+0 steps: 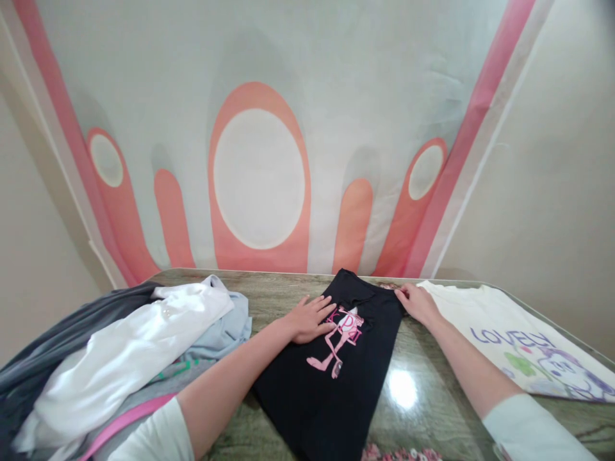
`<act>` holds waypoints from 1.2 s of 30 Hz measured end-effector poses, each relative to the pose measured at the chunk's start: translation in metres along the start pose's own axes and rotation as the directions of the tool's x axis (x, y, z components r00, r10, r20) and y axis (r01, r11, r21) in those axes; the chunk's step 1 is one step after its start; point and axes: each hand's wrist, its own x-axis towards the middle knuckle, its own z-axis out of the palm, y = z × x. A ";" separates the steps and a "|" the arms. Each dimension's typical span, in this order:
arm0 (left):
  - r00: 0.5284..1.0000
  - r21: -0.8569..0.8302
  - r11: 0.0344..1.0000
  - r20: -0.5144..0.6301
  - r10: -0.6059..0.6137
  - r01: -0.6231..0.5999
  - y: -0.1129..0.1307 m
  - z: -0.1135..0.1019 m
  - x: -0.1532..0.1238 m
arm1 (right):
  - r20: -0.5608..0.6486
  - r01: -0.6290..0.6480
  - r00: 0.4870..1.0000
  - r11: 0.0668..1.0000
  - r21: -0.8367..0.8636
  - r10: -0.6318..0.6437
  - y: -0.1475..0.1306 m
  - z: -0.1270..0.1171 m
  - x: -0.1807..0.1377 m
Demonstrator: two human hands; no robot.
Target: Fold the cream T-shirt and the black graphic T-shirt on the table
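Black T-shirt (327, 390) lying flat on the table (423, 416), running from between your hands back toward your body, pink print (339, 342) facing up. Your left hand (311, 318) rests open on the shirt beside the print, palm down and fingers spread. Your right hand (419, 302) is closed in a pinch on the cloth's far right edge. The step appears to be squaring up a fold: press evenly with the flat hand so the cloth cannot slide, and draw the pinched edge taut and straight without bunching it. A white printed shirt (519, 339) lies just right of your right hand. A loose pile of clothes (129, 346) lies left of your left arm.
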 end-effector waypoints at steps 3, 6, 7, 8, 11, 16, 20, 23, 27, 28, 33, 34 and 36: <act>0.998 0.066 0.997 0.049 0.026 -0.029 -0.016 -0.011 0.018 | 0.081 0.017 0.997 0.996 -0.084 -0.010 0.015 -0.015 -0.017; 0.999 0.148 0.989 0.049 -0.023 0.016 -0.017 -0.015 0.032 | 0.159 0.067 0.986 0.990 -0.128 -0.046 0.027 -0.027 -0.038; 0.998 0.164 0.986 0.038 -0.040 0.033 -0.013 -0.015 0.034 | 0.182 0.078 0.982 0.989 -0.129 -0.054 0.029 -0.031 -0.046; 0.998 0.166 0.985 0.022 -0.059 0.054 -0.008 -0.013 0.035 | 0.205 0.087 0.977 0.988 -0.126 -0.059 0.031 -0.034 -0.053; 0.990 0.093 0.986 -0.022 -0.137 0.138 0.013 -0.002 0.026 | 0.248 0.099 0.967 0.987 -0.126 -0.066 0.036 -0.045 -0.073; 0.955 0.028 0.956 -0.063 -0.289 0.291 0.033 0.010 -0.021 | 0.283 0.081 0.957 0.995 -0.054 -0.062 0.039 -0.058 -0.090; 0.889 0.050 0.888 -0.066 -0.453 0.457 0.029 0.007 -0.065 | 0.310 0.071 0.949 0.997 -0.018 -0.062 0.039 -0.058 -0.092; 0.854 0.068 0.855 -0.126 -0.504 0.514 0.026 0.009 -0.092 | 0.305 0.063 0.951 0.997 -0.033 -0.049 0.037 -0.057 -0.092; 0.820 0.072 0.826 -0.195 -0.539 0.560 0.029 0.020 -0.110 | 0.293 0.076 0.955 0.995 -0.064 -0.054 0.037 -0.056 -0.092; 0.816 0.069 0.823 -0.200 -0.543 0.564 0.031 0.022 -0.111 | 0.294 0.085 0.954 0.994 -0.068 -0.062 0.039 -0.055 -0.092; 0.819 0.028 0.833 -0.203 -0.536 0.552 0.032 0.025 -0.100 | 0.352 0.103 0.932 0.994 -0.034 -0.084 0.059 -0.046 -0.090; 0.825 0.020 0.840 -0.203 -0.527 0.542 0.029 0.024 -0.096 | 0.366 0.098 0.927 0.995 -0.033 -0.080 0.064 -0.044 -0.089; 0.842 0.011 0.859 -0.204 -0.499 0.512 0.023 0.021 -0.090 | 0.390 0.092 0.918 0.995 -0.046 -0.066 0.072 -0.043 -0.089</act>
